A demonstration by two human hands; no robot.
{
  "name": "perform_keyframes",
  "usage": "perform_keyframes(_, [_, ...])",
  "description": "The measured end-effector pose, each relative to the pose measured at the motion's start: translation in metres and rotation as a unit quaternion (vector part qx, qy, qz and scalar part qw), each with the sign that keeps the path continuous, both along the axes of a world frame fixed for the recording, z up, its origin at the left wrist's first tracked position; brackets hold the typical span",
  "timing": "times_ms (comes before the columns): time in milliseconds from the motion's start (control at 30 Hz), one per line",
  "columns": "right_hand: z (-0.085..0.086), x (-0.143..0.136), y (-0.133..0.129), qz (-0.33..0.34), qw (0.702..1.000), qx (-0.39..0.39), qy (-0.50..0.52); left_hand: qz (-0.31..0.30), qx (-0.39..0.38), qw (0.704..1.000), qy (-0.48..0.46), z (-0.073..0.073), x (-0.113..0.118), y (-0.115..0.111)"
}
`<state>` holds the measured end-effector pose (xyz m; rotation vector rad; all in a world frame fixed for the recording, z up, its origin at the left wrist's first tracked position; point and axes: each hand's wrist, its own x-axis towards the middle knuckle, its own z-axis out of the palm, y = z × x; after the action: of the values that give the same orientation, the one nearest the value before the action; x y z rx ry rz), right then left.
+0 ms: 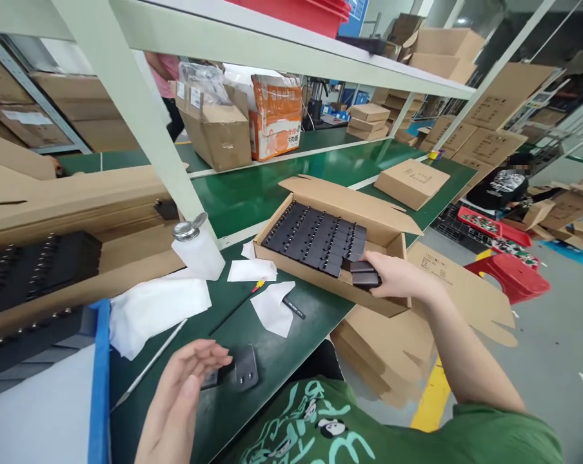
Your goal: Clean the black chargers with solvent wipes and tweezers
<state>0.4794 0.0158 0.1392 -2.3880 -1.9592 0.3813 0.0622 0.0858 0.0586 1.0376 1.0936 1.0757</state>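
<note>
My right hand (396,277) grips small black plastic blocks (365,275) at the near right end of an open cardboard box (320,274). Rows of similar black pieces (315,235) with shiny round studs fill most of that box. Low at the front, my left hand (187,377) is held with fingers slightly curved and apart, seemingly around nothing. Beside its fingertips a flat black piece (246,368) with two small holes or studs lies on the green bench (284,361). Another dark piece (209,379) is partly hidden behind that hand.
Around the bench lie a white dispenser bottle (197,251), white cloth (158,309), a craft knife (151,364), a thin black brush (236,308) and paper scraps (273,308). A shelf post (141,116) rises behind. Another long carton (131,248) and a blue-edged bin (100,380) stand left.
</note>
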Motion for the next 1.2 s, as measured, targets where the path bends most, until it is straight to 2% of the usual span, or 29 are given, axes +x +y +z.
perform_keyframes(100, [-0.01,-0.001,0.016,0.024,0.999,-0.02,-0.016,0.024,0.048,0.999,0.01,0.001,0.004,-0.01])
perform_keyframes(233, [-0.029,-0.001,0.031,0.039,0.999,-0.001,-0.035,0.042,0.11,0.991,0.055,0.005,0.0,-0.02])
perform_keyframes(333, [-0.049,0.001,0.038,0.04,0.997,0.047,-0.045,0.015,0.185,0.975,0.122,0.005,-0.016,-0.021])
perform_keyframes(400, [-0.058,0.005,0.039,0.039,0.994,0.089,-0.04,0.02,0.221,0.959,0.178,0.004,-0.033,-0.02])
perform_keyframes(500, [-0.056,0.001,0.034,0.041,0.988,0.147,-0.024,0.068,0.218,0.942,0.245,0.002,-0.057,-0.019])
perform_keyframes(533, [-0.052,-0.007,0.031,0.044,0.985,0.168,-0.018,0.054,0.214,0.932,0.287,0.002,-0.062,-0.018])
perform_keyframes(600, [-0.044,-0.039,0.022,0.065,0.976,0.208,-0.004,-0.027,0.205,0.895,0.395,0.0,-0.068,-0.015])
perform_keyframes(633, [-0.042,-0.062,0.019,0.094,0.968,0.231,0.042,-0.076,0.199,0.87,0.444,-0.002,-0.069,-0.013])
perform_keyframes(667, [-0.042,-0.087,0.016,0.153,0.958,0.219,0.107,-0.118,0.193,0.847,0.481,-0.004,-0.068,-0.01])
perform_keyframes(700, [-0.045,-0.114,0.015,0.214,0.946,0.166,0.176,-0.147,0.188,0.831,0.503,-0.007,-0.066,-0.008])
perform_keyframes(733, [-0.051,-0.14,0.016,0.269,0.931,0.091,0.23,-0.159,0.183,0.825,0.51,-0.01,-0.063,-0.005])
perform_keyframes(767, [-0.059,-0.163,0.018,0.3,0.914,0.048,0.267,-0.164,0.181,0.824,0.511,-0.013,-0.06,-0.002])
perform_keyframes(867, [-0.088,-0.211,0.03,0.295,0.89,0.0,0.348,-0.184,0.179,0.816,0.518,-0.018,-0.053,0.005])
perform_keyframes(933, [-0.104,-0.222,0.037,0.272,0.888,0.003,0.371,-0.192,0.179,0.816,0.516,-0.018,-0.051,0.006])
perform_keyframes(1000, [-0.112,-0.223,0.039,0.252,0.891,0.013,0.377,-0.194,0.178,0.82,0.509,-0.015,-0.05,0.005])
perform_keyframes(1200, [-0.107,-0.209,0.035,0.195,0.89,0.042,0.41,-0.18,0.176,0.85,0.462,-0.004,-0.048,-0.006])
